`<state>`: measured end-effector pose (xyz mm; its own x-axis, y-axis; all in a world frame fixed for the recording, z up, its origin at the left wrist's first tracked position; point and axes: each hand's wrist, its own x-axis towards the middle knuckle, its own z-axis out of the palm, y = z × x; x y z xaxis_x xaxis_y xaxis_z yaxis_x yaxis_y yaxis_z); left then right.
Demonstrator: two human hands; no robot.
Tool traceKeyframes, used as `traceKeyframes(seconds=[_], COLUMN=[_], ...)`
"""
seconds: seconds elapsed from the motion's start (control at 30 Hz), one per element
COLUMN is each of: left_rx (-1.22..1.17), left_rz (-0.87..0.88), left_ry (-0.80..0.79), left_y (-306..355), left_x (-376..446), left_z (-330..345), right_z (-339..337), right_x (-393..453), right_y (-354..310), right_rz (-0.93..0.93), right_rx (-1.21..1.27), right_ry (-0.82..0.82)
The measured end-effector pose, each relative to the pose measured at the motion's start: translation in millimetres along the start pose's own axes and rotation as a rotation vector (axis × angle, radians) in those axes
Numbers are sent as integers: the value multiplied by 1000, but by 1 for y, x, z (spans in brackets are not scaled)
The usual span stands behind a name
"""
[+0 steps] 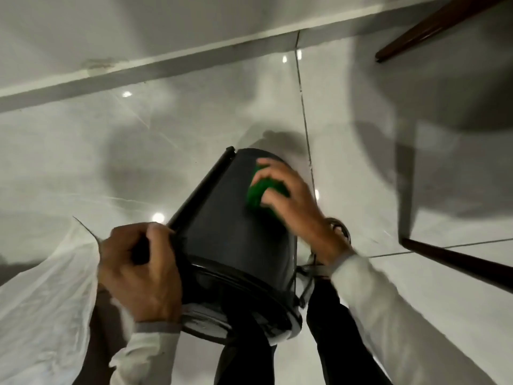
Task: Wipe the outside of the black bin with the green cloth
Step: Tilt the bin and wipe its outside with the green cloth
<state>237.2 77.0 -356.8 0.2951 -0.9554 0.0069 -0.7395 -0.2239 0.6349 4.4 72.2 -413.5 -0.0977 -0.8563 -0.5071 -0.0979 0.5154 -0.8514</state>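
The round black plastic bin is tipped over, its long axis running from its rimmed mouth at the lower centre of the frame up to its base just above centre. The left hand has its grip closed around the bin's lower left side. The right hand presses the folded green cloth flat on the bin's upper right wall, fingers spread over it. Glossy grey floor tiles lie open above and to the left; dark wooden furniture legs stand at the right.
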Motion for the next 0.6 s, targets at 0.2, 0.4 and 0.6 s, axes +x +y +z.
traceKeyframes(seconds=[0.2, 0.4, 0.6], left_rx=[67, -18, -89], left_rz=[450, 621, -231], left_ry=[-212, -283, -112], left_y=[64, 61, 62], left_x=[-27, -49, -45], left_z=[-3, 2, -10], right_z=[-6, -4, 15], right_x=[-68, -70, -78], right_y=[-7, 35, 42], right_rz=[-176, 141, 146], right_rx=[-123, -96, -198], right_ry=[-86, 297, 399])
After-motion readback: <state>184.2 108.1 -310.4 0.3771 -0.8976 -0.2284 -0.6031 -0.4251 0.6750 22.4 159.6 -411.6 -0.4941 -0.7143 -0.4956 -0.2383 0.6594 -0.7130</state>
